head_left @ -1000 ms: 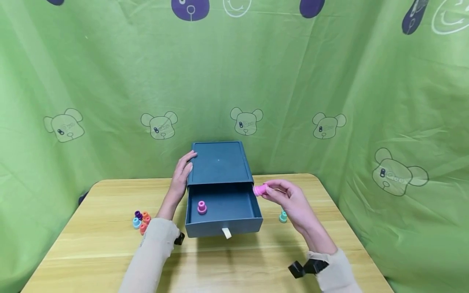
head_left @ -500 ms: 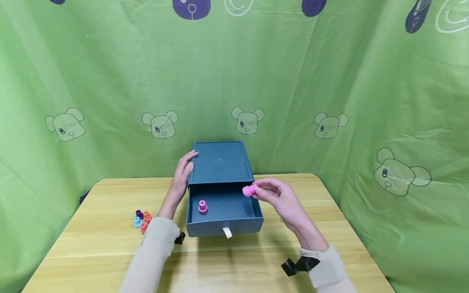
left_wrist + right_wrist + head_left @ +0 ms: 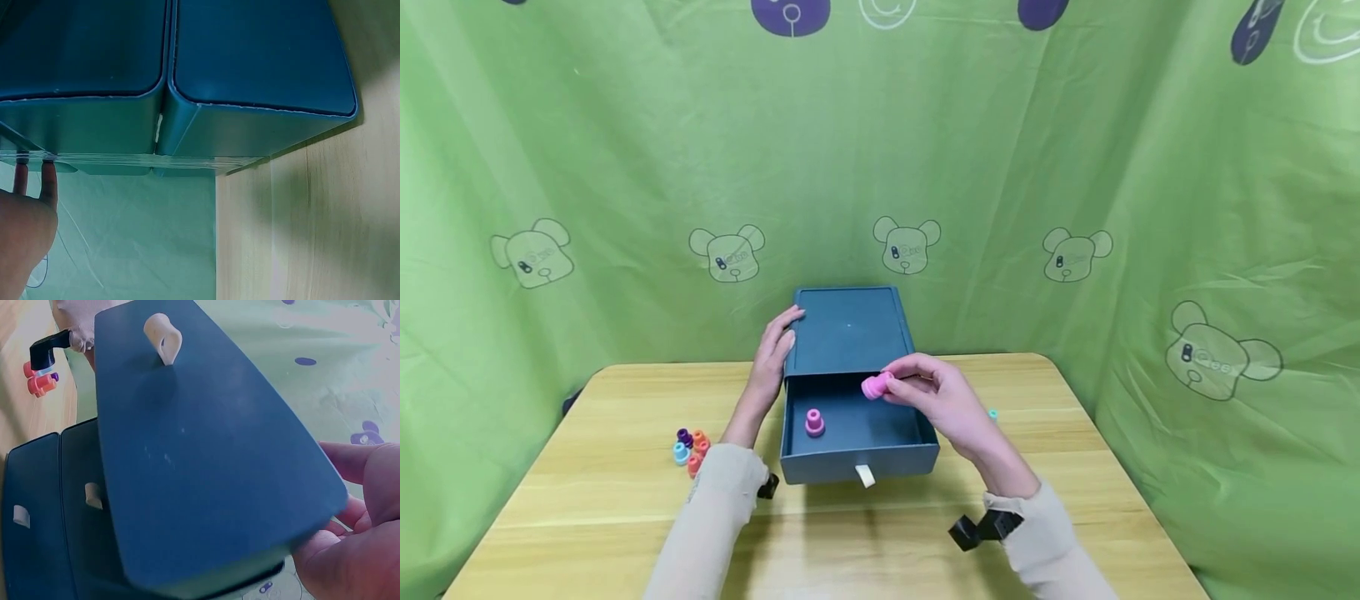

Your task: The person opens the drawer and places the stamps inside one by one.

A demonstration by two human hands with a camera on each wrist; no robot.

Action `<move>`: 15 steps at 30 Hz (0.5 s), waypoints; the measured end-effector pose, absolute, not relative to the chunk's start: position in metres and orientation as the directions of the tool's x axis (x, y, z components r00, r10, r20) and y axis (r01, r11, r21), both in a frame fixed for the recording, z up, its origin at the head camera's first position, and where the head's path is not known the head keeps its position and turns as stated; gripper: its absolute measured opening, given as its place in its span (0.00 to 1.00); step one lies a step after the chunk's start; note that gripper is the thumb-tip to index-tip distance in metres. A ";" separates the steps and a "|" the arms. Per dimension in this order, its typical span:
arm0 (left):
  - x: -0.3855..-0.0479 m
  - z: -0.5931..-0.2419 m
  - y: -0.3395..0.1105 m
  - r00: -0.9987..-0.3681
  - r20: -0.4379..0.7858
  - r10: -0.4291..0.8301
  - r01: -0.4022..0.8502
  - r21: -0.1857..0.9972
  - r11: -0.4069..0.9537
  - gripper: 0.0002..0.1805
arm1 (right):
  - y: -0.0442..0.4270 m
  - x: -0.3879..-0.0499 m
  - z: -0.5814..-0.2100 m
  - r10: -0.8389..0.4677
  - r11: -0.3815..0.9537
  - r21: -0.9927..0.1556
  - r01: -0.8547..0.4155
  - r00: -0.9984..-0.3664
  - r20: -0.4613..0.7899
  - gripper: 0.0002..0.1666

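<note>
A dark blue drawer unit [image 3: 850, 332] has its top drawer [image 3: 859, 463] pulled out. One pink peg [image 3: 814, 423] stands inside at the drawer's left. Above the drawer's back part, my right hand [image 3: 946, 408] pinches a second pink peg [image 3: 876, 385] between thumb and fingers. My left hand [image 3: 767, 367] rests along the unit's left side, fingertips at its top edge; the left wrist view shows two of its fingers [image 3: 49, 181] against the unit. In the right wrist view, the drawer front [image 3: 206, 450] hides the pegs from sight, and my right hand [image 3: 369, 525] is beyond its edge.
Several small pegs, purple, orange, light blue and red [image 3: 694, 465], stand grouped on the wooden table [image 3: 587, 500] left of the unit. A teal peg [image 3: 993, 415] is partly hidden behind my right hand. A green curtain [image 3: 820, 167] hangs behind.
My right hand has moved left with its pink peg, from the drawer's right edge to over its inside. My left hand and the drawer have stayed put.
</note>
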State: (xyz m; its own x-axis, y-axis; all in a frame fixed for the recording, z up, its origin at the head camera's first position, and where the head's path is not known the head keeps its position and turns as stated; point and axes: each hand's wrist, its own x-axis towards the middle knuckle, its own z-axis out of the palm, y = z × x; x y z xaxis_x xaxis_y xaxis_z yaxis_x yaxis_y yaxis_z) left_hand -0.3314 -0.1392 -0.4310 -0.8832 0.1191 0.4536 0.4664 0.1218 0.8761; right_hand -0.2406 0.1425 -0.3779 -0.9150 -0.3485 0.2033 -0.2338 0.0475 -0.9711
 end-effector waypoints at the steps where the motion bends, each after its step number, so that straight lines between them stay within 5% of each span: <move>1: -0.331 -0.431 -0.139 -0.883 0.454 0.118 0.466 0.876 0.122 0.26 | 0.139 -0.241 -0.377 -0.356 0.053 -0.972 -0.230 -0.914 0.197 0.15; 15: -0.331 -0.430 -0.140 -0.883 0.454 0.120 0.466 0.878 0.107 0.26 | 0.114 -0.251 -0.369 -0.422 0.315 -0.910 -0.268 -0.899 0.119 0.12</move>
